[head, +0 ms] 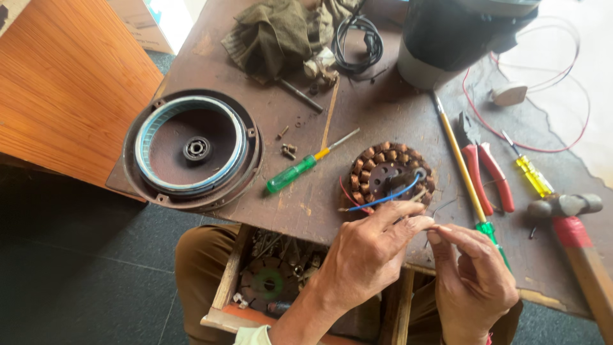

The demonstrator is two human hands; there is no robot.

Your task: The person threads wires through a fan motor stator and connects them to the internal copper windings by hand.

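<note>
A round stator (388,173) with copper windings lies on the worn brown table (377,115), a blue wire (383,200) and a red wire (350,199) trailing from it toward me. My left hand (367,252) and my right hand (472,281) meet just below the stator, fingertips pinched together on a thin wire end near the table's front edge. The wire end itself is mostly hidden between the fingers.
A round fan housing (191,148) with a bearing sits at the left edge. A green screwdriver (300,170), red pliers (486,171), a yellow screwdriver (533,174), a long yellow-shafted screwdriver (461,167), a hammer (571,233), a rag (274,35) and loose screws (287,151) lie around. An open drawer (274,281) holds parts.
</note>
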